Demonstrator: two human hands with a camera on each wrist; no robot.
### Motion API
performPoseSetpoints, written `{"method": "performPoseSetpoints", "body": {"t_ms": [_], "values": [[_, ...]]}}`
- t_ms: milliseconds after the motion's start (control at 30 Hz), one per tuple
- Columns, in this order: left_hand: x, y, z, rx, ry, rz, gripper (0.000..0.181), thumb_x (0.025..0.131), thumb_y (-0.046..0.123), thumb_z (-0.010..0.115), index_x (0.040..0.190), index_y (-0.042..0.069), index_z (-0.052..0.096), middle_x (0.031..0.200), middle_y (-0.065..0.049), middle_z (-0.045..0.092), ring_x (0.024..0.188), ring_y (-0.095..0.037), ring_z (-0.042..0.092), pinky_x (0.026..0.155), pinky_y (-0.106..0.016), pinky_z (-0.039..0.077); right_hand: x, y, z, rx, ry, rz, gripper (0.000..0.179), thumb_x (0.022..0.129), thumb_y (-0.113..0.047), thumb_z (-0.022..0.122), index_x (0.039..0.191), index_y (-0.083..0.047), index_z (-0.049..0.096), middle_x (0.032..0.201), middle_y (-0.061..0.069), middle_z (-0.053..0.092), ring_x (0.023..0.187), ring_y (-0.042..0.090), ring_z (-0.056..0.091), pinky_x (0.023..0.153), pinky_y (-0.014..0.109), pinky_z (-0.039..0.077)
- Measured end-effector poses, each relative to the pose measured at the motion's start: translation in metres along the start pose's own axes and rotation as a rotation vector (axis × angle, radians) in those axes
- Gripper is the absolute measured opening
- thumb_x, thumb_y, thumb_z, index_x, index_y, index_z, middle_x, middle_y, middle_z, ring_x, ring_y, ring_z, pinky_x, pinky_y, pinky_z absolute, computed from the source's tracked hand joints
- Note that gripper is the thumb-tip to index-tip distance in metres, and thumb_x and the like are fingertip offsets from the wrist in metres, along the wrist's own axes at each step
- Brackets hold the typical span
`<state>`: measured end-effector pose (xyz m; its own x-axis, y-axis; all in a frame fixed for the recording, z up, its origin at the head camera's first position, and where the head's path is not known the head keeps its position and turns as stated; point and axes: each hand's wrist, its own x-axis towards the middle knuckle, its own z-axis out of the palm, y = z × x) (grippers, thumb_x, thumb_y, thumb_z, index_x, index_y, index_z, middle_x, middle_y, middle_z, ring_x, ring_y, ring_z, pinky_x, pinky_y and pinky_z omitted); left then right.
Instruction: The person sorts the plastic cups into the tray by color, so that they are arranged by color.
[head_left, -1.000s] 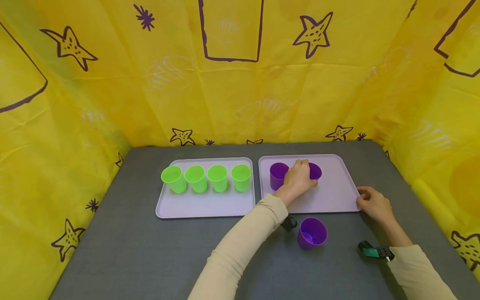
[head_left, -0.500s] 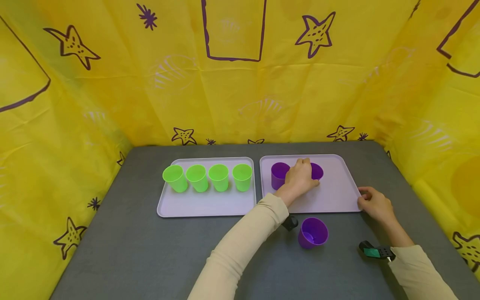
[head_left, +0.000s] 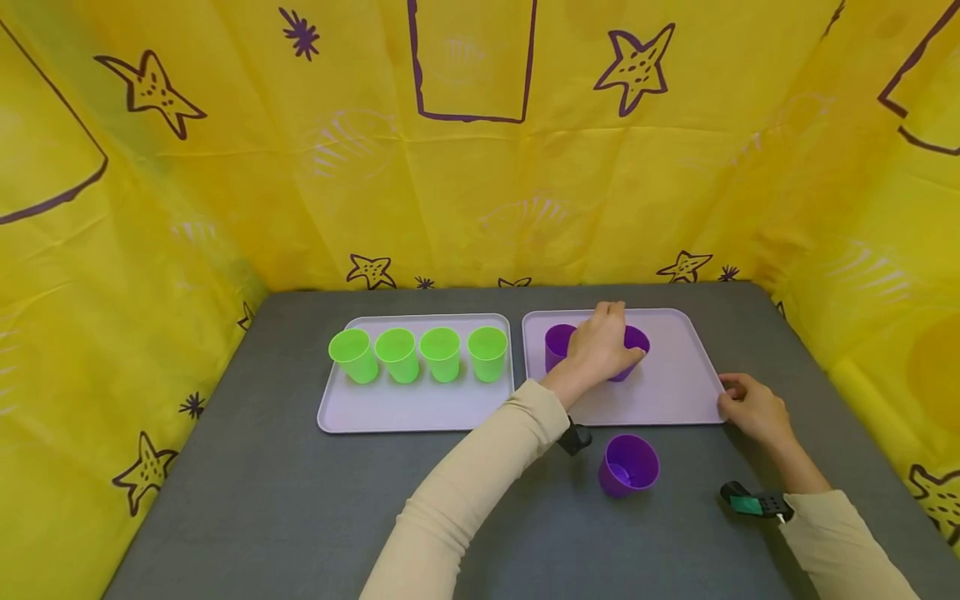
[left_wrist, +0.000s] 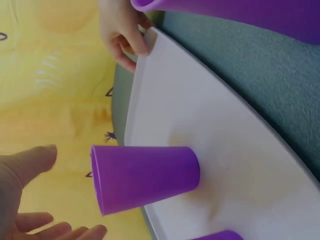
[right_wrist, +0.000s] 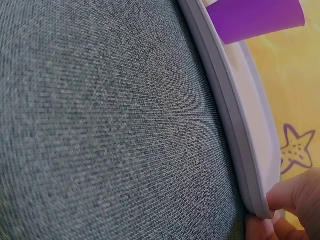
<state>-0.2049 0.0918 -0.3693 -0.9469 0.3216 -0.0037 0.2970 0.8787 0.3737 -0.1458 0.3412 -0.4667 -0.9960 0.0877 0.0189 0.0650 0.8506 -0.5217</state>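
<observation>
My left hand (head_left: 598, 343) hovers just above a purple cup (head_left: 636, 342), which stands upright on the right pale tray (head_left: 675, 396). In the left wrist view, thumb and fingers are spread apart beyond the cup's rim, with a gap between them and the cup. A second purple cup (head_left: 558, 343) stands to the left on that tray, partly hidden by the hand. With thumb and fingers, my right hand (head_left: 753, 414) pinches the tray's front right corner, as the right wrist view shows closely. A third purple cup (head_left: 628, 467) sits on the table in front of the tray.
On the left, another pale tray (head_left: 412, 412) bears a row of several green cups (head_left: 440, 355). Both trays lie side by side on the grey table (head_left: 300, 500). A yellow patterned cloth (head_left: 480, 183) surrounds the back and sides.
My left hand has come off the purple cup and risen a little, its fingers opening. The right hand keeps its hold on the tray corner. The head view has shifted slightly.
</observation>
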Motion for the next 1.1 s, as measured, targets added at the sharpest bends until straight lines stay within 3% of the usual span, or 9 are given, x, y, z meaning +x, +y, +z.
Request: {"method": "performPoseSetpoints", "body": {"t_ms": [200,533,933,1100], "values": [[-0.005,-0.009,-0.006,-0.082,0.005,0.108,0.073,0.079,0.044,0.068,0.14,0.02,0.037,0.139,0.003,0.042,0.12,-0.017,0.05,0.092,-0.03,0.047,0.0,0.001,0.0,0.001,-0.001,-0.001,0.036,0.084,-0.015,0.05,0.114,0.005,0.054,0.083,0.017,0.063,0.064,0.016,0.052,0.056,0.027,0.035],[-0.023,-0.022,-0.009,-0.138,-0.006,0.389,0.063,0.08,0.04,0.068,0.134,0.017,0.047,0.136,0.003,0.049,0.127,-0.01,0.042,0.104,-0.025,0.036,0.001,0.003,0.0,0.01,0.004,-0.016,0.036,0.083,-0.014,0.049,0.114,0.006,0.053,0.081,0.016,0.063,0.061,0.014,0.052,0.055,0.027,0.036],[-0.056,-0.032,0.001,-0.205,-0.102,0.515,0.062,0.076,0.041,0.071,0.131,0.019,0.051,0.129,0.005,0.053,0.117,-0.006,0.048,0.099,-0.017,0.036,0.001,0.001,0.0,0.01,-0.004,-0.012,0.037,0.083,-0.013,0.05,0.114,0.006,0.053,0.081,0.015,0.063,0.062,0.016,0.052,0.056,0.026,0.036],[-0.066,-0.037,0.008,-0.208,-0.13,0.527,0.061,0.076,0.042,0.071,0.13,0.02,0.052,0.127,0.009,0.055,0.114,-0.002,0.05,0.095,-0.016,0.038,0.0,-0.001,-0.001,0.011,-0.018,0.0,0.038,0.083,-0.014,0.049,0.115,0.006,0.052,0.082,0.016,0.063,0.064,0.017,0.053,0.056,0.027,0.036]]}}
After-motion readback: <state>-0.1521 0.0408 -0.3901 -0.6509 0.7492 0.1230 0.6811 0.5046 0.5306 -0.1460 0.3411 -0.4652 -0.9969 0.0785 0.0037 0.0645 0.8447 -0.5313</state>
